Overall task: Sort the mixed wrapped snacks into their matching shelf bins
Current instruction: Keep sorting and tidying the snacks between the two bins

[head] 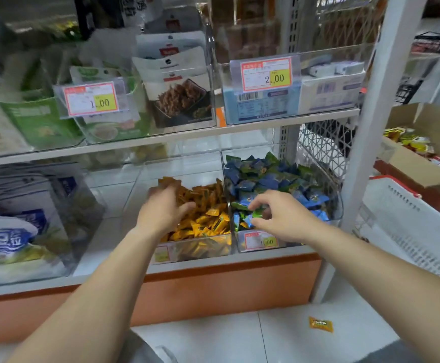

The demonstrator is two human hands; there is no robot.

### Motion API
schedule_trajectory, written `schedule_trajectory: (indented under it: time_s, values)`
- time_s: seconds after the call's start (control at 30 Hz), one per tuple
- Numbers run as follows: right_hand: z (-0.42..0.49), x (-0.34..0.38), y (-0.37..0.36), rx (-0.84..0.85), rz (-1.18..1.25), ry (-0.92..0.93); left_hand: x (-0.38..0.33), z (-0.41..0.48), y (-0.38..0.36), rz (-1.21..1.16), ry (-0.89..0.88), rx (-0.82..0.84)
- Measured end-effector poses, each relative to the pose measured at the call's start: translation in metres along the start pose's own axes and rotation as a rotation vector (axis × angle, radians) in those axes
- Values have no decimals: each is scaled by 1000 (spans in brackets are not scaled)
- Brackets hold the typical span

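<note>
Green wrapped snack (258, 213): centre-right of frame, pinched by right hand (277, 215) above front of blue-green bin (335, 208); long axis not discernible. Left hand (165, 209) just left, loose-fingered, gripping nothing, over orange bin (187, 254). Stray orange snack (321, 324) on floor, lower right, nearer right hand.

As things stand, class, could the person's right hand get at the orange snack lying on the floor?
Probably yes: the orange snack lies uncovered on the floor, with nothing around it. But the right hand is busy pinching a green snack.
</note>
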State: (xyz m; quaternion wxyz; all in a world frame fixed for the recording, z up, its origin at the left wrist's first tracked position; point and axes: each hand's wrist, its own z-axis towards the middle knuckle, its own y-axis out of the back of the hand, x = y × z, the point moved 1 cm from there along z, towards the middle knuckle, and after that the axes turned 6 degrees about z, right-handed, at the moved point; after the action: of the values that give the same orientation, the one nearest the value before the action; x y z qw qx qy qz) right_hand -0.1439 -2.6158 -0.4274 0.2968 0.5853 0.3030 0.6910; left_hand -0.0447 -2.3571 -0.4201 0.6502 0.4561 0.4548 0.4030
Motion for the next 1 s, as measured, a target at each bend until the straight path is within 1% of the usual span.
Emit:
schedule_trajectory:
  time_s: [0.07,0.13,0.17,0.2,0.23,0.3,0.37,0.43,0.47,0.5,0.57,0.63,0.77,0.83,0.93,0.97,1.0]
  values:
    - [-5,1,3,-9,-25,5,-11,-5,13,2,-70,-119]
    - [-14,0,6,-23,-6,-13,-36,-20,21,-61,-218,-239]
    - [-21,-2,5,-9,-17,-16,-50,-31,19,-90,-312,-243]
    - [-30,-7,3,22,-47,-7,-64,-45,12,-106,-411,-198]
    - [-40,-14,-1,64,-82,1,-76,-60,0,-103,-509,-101]
    - [-63,-39,-15,166,-134,-28,-95,-84,-40,-3,-659,195]
    - [-83,-79,-40,316,-176,-141,-102,-101,-89,120,-721,446]
    - [-99,-128,-73,499,-234,-300,-102,-110,-143,125,-644,626]
    - [-106,-154,-91,560,-251,-383,-100,-114,-170,112,-580,688]
    - [-113,-180,-108,577,-250,-462,-98,-119,-196,93,-514,735]
    - [-123,-227,-140,500,-199,-584,-92,-130,-244,24,-380,795]
    - [-130,-268,-173,415,-168,-643,-85,-141,-280,-57,-275,822]
    - [-146,-323,-237,389,-229,-756,-71,-157,-325,-145,-152,844]
    - [-156,-330,-261,375,-273,-805,-66,-160,-335,-157,-107,849]
    - [-171,-324,-284,334,-438,-822,-63,-160,-339,-127,-83,867]
    - [-176,-320,-288,337,-479,-815,-63,-160,-338,-123,-85,873]
    - [-178,-315,-290,376,-488,-811,-63,-159,-336,-122,-91,878]
